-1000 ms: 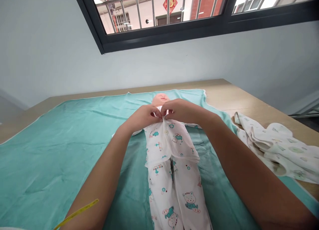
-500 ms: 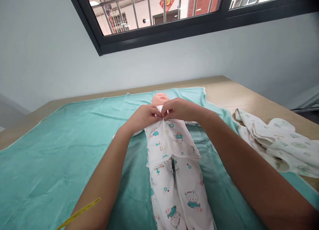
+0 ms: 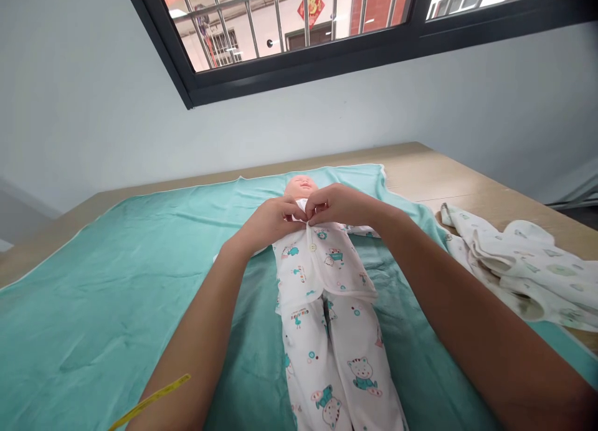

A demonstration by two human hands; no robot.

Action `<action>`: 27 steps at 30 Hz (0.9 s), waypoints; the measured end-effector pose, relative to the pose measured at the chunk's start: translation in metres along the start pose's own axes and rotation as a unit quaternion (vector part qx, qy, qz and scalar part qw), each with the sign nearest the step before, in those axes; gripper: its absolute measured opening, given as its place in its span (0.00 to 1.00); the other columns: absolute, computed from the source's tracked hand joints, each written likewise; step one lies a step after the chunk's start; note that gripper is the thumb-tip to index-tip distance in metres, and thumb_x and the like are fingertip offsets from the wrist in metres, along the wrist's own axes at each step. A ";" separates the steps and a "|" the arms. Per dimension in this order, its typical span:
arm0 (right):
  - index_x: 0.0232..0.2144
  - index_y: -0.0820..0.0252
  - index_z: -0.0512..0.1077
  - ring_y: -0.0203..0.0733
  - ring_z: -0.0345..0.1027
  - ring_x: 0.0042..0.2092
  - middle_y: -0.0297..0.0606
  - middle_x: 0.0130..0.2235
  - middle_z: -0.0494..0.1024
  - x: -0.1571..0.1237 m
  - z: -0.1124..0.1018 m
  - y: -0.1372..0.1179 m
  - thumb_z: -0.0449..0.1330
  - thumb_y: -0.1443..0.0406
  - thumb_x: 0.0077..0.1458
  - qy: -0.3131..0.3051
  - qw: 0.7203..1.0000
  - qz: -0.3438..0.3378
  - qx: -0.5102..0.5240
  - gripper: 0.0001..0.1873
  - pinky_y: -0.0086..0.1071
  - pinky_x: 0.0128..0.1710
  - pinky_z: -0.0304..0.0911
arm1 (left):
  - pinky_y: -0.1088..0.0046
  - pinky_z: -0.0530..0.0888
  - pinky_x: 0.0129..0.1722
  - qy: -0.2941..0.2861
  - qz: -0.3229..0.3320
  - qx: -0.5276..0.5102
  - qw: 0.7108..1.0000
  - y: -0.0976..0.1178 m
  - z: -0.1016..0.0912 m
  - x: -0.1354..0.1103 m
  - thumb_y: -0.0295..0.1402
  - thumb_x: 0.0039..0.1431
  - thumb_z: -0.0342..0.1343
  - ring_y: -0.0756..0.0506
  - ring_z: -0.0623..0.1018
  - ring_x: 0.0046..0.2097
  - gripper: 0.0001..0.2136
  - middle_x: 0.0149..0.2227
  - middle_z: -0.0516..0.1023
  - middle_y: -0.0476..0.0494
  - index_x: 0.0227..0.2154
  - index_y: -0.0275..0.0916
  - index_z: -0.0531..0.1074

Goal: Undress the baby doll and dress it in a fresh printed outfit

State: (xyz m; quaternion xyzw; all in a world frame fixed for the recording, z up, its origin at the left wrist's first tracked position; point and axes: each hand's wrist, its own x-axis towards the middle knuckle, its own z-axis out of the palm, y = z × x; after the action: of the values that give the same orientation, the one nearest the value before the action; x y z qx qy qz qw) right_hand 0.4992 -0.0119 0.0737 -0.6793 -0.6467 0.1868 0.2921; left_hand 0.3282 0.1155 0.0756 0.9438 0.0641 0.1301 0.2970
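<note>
A baby doll point(image 3: 300, 184) lies on its back, its head toward the wall. It wears a white printed baby jacket point(image 3: 322, 263) and matching trousers point(image 3: 334, 362). At the upper chest, my left hand point(image 3: 273, 220) pinches the jacket's front edge from the left. My right hand point(image 3: 339, 205) meets it there, fingertips closed on the same edge. The fingers hide whatever fastening lies between them. Below them a small pale button point(image 3: 313, 248) shows on the jacket front, which lies closed down to the hem.
A teal blanket point(image 3: 140, 281) spreads under the doll over a wooden table point(image 3: 443, 169). Crumpled white printed cloth point(image 3: 527, 263) lies at the right. Behind the table stand a pale wall point(image 3: 280, 132) and a dark-framed window point(image 3: 299, 66). A yellow strip point(image 3: 149, 401) crosses my left forearm.
Both hands stay pinched at the jacket's chest, with only slight finger movement. The view has shifted a little; the doll and cloths lie as before.
</note>
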 end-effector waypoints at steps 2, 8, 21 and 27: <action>0.27 0.54 0.77 0.36 0.64 0.33 0.30 0.30 0.75 -0.001 -0.002 -0.001 0.63 0.61 0.47 0.003 1.000 0.004 0.000 0.04 0.30 0.32 0.55 | 0.72 0.69 0.37 0.013 0.016 0.013 1.000 0.000 0.003 0.001 0.34 0.58 0.57 0.49 0.73 0.36 0.07 0.36 0.77 0.49 0.31 0.43 0.80; 0.26 0.53 0.76 0.36 0.64 0.32 0.30 0.29 0.74 -0.005 -0.010 -0.002 0.62 0.61 0.48 -0.004 1.000 0.008 -0.025 0.04 0.31 0.31 0.55 | 0.72 0.69 0.34 0.034 0.039 0.051 0.997 0.001 0.004 0.001 0.31 0.57 0.54 0.49 0.72 0.33 0.07 0.33 0.76 0.48 0.27 0.40 0.76; 0.31 0.49 0.78 0.35 0.63 0.28 0.32 0.31 0.76 -0.027 -0.020 -0.038 0.62 0.62 0.50 -0.109 0.991 0.009 -0.084 0.04 0.32 0.26 0.51 | 0.73 0.60 0.21 -0.154 -0.108 0.049 0.981 0.013 -0.020 -0.014 0.39 0.53 0.56 0.50 0.67 0.25 0.09 0.26 0.73 0.49 0.23 0.42 0.73; 0.23 0.53 0.74 0.33 0.58 0.24 0.31 0.24 0.72 -0.028 -0.007 -0.051 0.64 0.64 0.48 -0.169 0.980 0.041 -0.097 0.04 0.33 0.24 0.50 | 0.75 0.62 0.22 -0.246 -0.097 0.018 0.964 0.028 -0.021 -0.017 0.40 0.52 0.57 0.49 0.72 0.27 0.09 0.26 0.75 0.49 0.23 0.43 0.74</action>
State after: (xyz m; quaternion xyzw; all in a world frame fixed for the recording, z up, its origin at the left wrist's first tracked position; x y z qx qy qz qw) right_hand 0.4617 -0.0407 0.1083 -0.6891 -0.6734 0.2470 0.1029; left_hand 0.3071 0.1003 0.1045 0.9411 0.0826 -0.1368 0.2980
